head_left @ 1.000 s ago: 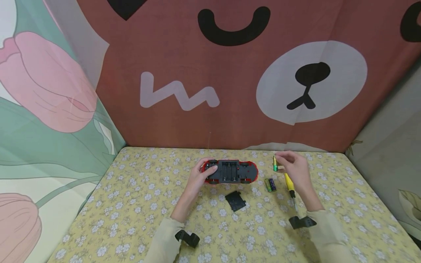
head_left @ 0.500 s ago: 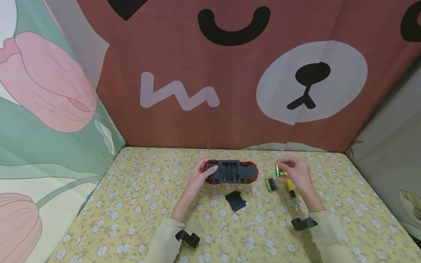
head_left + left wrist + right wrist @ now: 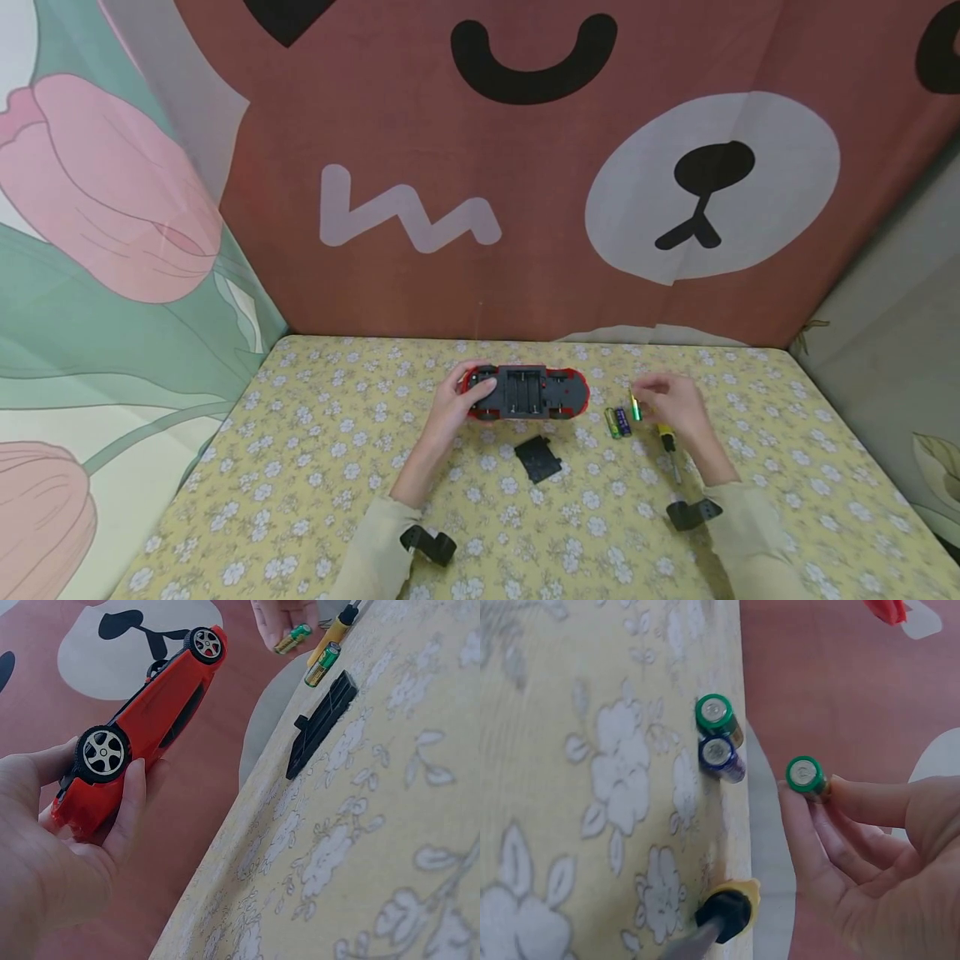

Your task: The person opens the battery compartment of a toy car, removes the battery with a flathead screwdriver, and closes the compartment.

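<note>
My left hand (image 3: 452, 402) grips one end of a red toy car (image 3: 161, 712), turned so its dark underside with an uncovered battery compartment (image 3: 523, 392) faces me in the head view. Between thumb and fingertips my right hand (image 3: 677, 406) pinches a green and gold battery (image 3: 805, 776), held over the table right of the car. Two more batteries lie side by side on the cloth just left of that hand: a green one (image 3: 715, 712) and a dark purple-blue one (image 3: 720, 754). A black battery cover (image 3: 537, 458) lies below the car in the head view.
A yellow-handled screwdriver (image 3: 668, 442) lies under and beside my right hand, its shaft pointing toward me. The table (image 3: 315, 500) has a yellow floral cloth. A printed fabric backdrop (image 3: 420, 292) rises behind its far edge.
My right hand has lowered the pinched battery, bringing it closer to the two lying ones and over more of the screwdriver handle. My left hand and the car have stayed put.
</note>
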`<state>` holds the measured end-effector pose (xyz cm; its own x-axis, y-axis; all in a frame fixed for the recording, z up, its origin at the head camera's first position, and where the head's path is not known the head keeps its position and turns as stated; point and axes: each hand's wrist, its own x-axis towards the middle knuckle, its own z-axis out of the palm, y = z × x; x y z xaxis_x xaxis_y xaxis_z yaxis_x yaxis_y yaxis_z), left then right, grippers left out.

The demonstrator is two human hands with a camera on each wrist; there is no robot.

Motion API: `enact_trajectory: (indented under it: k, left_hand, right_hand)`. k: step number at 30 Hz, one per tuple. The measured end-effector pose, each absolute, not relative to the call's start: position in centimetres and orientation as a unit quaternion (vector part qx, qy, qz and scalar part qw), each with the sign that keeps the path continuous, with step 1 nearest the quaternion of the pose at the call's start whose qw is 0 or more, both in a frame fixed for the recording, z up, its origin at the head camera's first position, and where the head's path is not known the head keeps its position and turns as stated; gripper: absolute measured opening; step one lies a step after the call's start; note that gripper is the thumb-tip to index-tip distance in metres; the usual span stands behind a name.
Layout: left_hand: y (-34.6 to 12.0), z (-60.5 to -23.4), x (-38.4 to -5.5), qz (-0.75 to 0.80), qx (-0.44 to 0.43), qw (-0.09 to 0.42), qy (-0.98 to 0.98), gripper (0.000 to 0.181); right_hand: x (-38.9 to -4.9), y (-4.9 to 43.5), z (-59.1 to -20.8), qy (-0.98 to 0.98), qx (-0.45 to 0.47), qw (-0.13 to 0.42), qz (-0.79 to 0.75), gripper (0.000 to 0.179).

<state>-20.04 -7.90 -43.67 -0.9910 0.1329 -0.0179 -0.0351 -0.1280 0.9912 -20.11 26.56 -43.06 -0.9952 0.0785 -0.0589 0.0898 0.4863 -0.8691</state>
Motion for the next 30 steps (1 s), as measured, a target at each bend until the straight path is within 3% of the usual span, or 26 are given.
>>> enact_trajectory:
  k: [9,30]
  left_hand:
    - [-7.9,-43.7,-19.9,0.752,0.036,0.057,0.656,0.04]
    - [-7.9,-43.7,-20.0,0.745,0.032,0.062,0.663,0.041]
  right_hand:
    - [-20.4,27.0,-44.0,0.886,0.029,0.041,-0.461,0.021]
    - [-20.9,26.4,-44.7,0.905,0.034,0.052,-0.421,0.014]
